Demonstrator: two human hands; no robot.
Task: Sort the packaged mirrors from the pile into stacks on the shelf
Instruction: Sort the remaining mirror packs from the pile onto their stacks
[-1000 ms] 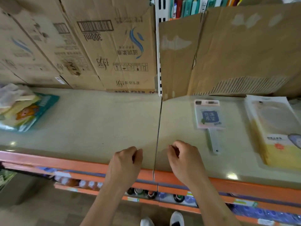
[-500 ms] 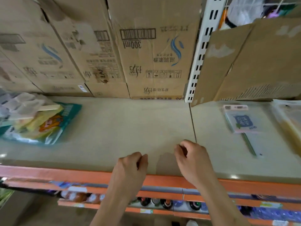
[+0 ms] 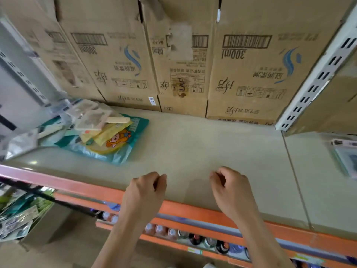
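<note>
the left hand (image 3: 144,192) and right hand (image 3: 231,192) hover apart, curled and empty, over the shelf (image 3: 193,147) edge, the loose mirror pile (image 3: 92,132) lying well left of them, where a hasty grab could spill packets.

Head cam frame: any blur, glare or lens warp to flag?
Head view: centre sharp, left hand and right hand crisp; the mirror pile at the left edge and the packaged mirror at the right edge are smeared; small glare spot on the shelf at front left; wide-angle warp tilts the slotted upright.
</note>
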